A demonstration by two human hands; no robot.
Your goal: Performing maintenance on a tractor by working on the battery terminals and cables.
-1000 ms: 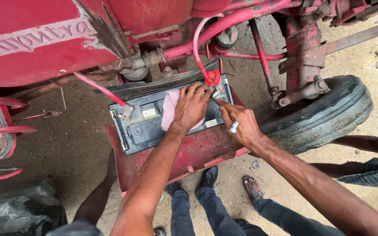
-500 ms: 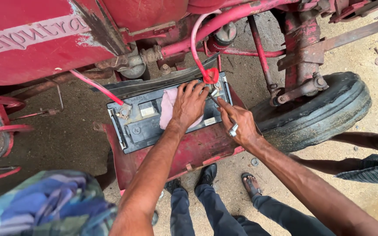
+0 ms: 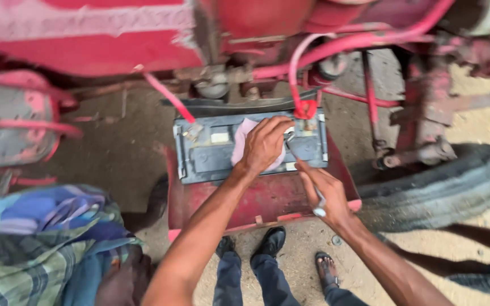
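At the centre of the frame, a person's left hand (image 3: pixel 263 144) lies palm-down, fingers spread and lightly curled, on a pink cloth (image 3: pixel 240 141) draped over the top of a dark grey vehicle battery (image 3: pixel 211 156). The battery sits in a worn red metal tray (image 3: pixel 262 201) just below the middle of the picture, under the body of a red machine (image 3: pixel 114 34) that fills the upper part of the frame. The right hand (image 3: pixel 324 195), lower right of centre, is closed around a slim metal tool (image 3: pixel 319 205) whose shiny end shows below the palm, while its forefinger stretches up towards the battery's right-hand terminal (image 3: pixel 290 136). A red cable (image 3: pixel 299 76) loops down from the machine to a red clamp (image 3: pixel 305 109) at the battery's upper right edge; a second red cable (image 3: pixel 168 96) runs to the upper left corner. A worn black tyre (image 3: pixel 443 190) lies on the sandy ground at right. Blue-and-green checked fabric (image 3: pixel 35 243) fills the lower left corner. Dark shoes (image 3: pixel 272 241) stand at bottom centre.
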